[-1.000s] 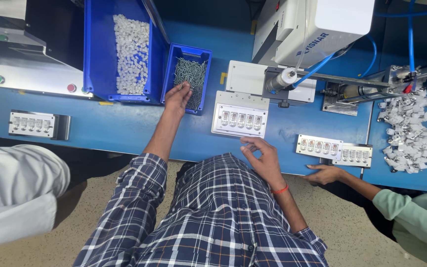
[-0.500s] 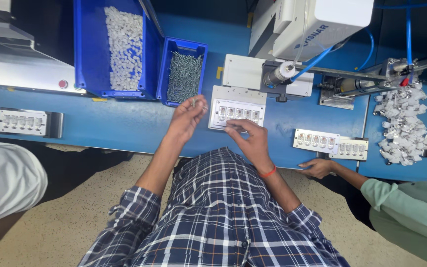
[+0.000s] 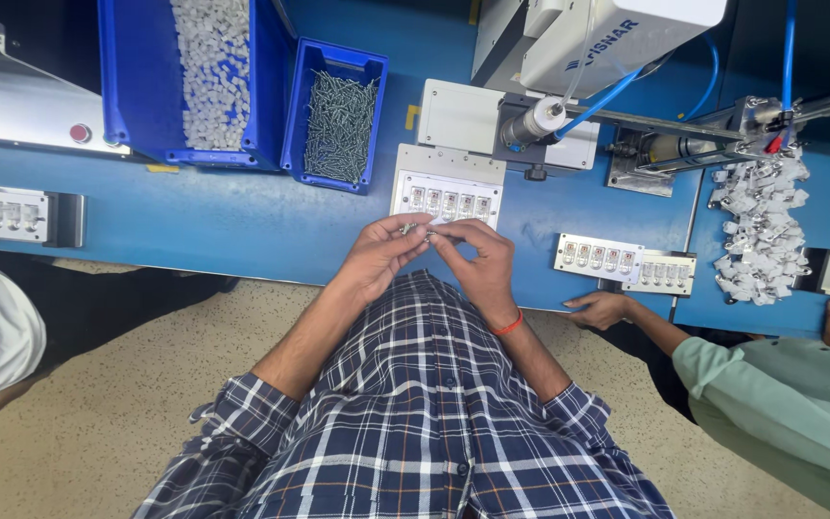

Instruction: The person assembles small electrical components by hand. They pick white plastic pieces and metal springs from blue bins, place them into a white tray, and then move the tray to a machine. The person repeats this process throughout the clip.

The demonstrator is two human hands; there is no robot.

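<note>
Left hand: my left hand (image 3: 381, 258) was raised just in front of the bench edge, fingertips pinched together on a few small grey metal screws (image 3: 407, 228), the rest of the hand cupped under them
Right hand: my right hand (image 3: 477, 258) met the left one, thumb and forefinger closed at the same cluster; I could not tell whether it had one screw of its own or only touched those in the left
Where the screws were: in the air between both hands, just short of the white rectangular fixture plate with a row of small sockets (image 3: 447, 195), not yet in any socket
Supply: the small blue plastic bin of loose grey screws (image 3: 337, 117) stood up and to the left of the plate, beside the large blue plastic bin of small white plastic pieces (image 3: 211, 72)
Risk, dropping: the screws were tiny and held only by fingertips over the gap between my lap and the blue workbench top (image 3: 242, 226); I judged a loose handover could let one fall to the speckled floor
Risk, mix-up: several screws in one pinch could go in crooked or two to a socket
Risk, neighbour: a co-worker's hand (image 3: 599, 309) rested near the second white fixture plate (image 3: 599, 258), well apart from mine, so a clash seemed unlikely
</note>
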